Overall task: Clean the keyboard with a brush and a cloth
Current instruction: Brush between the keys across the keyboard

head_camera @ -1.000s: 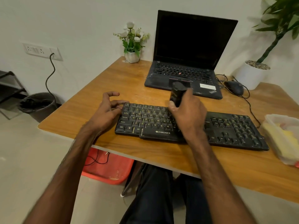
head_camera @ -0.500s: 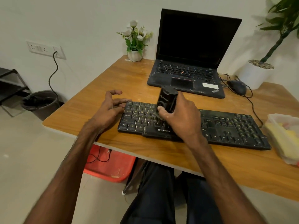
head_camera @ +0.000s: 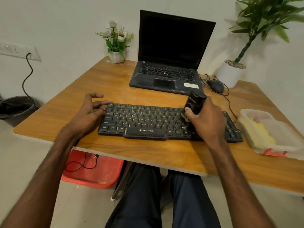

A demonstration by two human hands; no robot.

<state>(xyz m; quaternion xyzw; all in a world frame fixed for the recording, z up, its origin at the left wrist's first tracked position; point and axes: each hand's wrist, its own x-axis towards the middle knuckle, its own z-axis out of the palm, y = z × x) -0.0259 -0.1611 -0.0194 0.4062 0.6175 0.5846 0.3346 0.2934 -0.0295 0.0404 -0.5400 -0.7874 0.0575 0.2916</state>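
Both: R hand (head_camera: 209, 122) grips tilted brush (head_camera: 195, 102), L hand (head_camera: 88, 112) touches kbd (head_camera: 144, 119) edge.

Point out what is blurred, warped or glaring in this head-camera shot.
Head view: the tall plant and the plastic container at the right edge are smeared, and the brush gripped by the right hand is slightly soft. Head view: the keyboard lettering is sharp. Head view: the wide lens stretches the forearms toward the bottom corners. Head view: soft, even light, no glare on the dark laptop screen.
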